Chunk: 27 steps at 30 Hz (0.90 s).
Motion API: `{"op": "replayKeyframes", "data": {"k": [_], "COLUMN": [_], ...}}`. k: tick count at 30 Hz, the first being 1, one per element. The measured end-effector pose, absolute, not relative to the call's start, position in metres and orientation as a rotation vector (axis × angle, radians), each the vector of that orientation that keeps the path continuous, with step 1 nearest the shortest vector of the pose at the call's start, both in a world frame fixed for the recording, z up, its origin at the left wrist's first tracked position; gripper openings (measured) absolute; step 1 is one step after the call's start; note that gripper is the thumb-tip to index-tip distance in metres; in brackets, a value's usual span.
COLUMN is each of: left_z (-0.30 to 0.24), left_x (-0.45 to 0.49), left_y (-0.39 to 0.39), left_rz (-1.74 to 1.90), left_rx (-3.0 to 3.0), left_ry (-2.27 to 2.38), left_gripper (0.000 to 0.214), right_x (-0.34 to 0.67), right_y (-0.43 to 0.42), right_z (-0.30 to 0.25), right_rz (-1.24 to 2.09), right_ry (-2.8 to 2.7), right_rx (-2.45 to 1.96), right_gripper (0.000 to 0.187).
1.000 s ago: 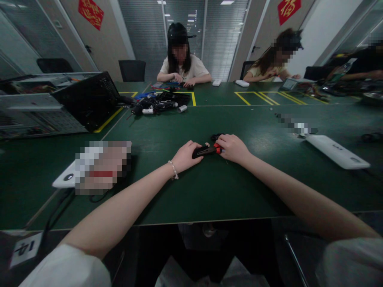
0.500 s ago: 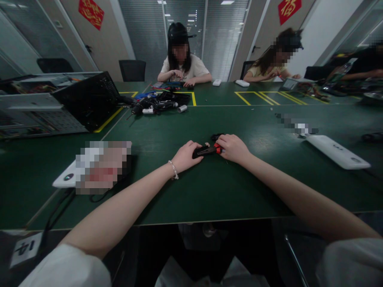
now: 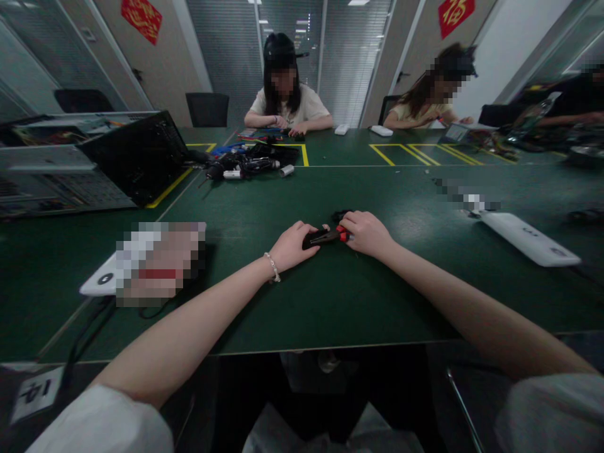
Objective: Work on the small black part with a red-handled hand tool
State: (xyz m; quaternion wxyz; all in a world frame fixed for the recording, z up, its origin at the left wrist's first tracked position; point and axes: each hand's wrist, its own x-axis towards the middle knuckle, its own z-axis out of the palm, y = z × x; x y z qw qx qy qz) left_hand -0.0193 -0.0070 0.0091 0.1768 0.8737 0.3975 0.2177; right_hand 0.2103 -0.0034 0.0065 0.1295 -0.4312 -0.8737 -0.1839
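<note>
My left hand (image 3: 293, 245) is closed around the black handles of a pair of pliers (image 3: 324, 236) lying low over the green table (image 3: 330, 296). My right hand (image 3: 367, 233) is curled at the red and black end of the same pliers, fingers pinched on something small that I cannot make out. A small dark object (image 3: 340, 216) sits just behind my right hand. A bead bracelet (image 3: 272, 267) circles my left wrist.
A white device (image 3: 528, 238) lies to the right, another white device (image 3: 101, 283) to the left. An open computer case (image 3: 89, 160) stands far left. A pile of cables and tools (image 3: 248, 163) lies mid-table. Several people sit working at the far side.
</note>
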Motion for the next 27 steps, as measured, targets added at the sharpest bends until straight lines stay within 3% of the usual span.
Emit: {"op": "replayKeyframes", "data": {"k": [27], "left_z": [0.0122], "left_x": [-0.0187], "left_y": [-0.0088], "left_rz": [0.588], "left_rx": [2.456], "left_ry": [1.14], "left_gripper": [0.034], "right_x": [0.2108], "right_y": [-0.0036], "right_z": [0.0063], "right_rz": [-0.546], "right_ry": [-2.537], "right_rx": [-1.241], "right_gripper": [0.022]}}
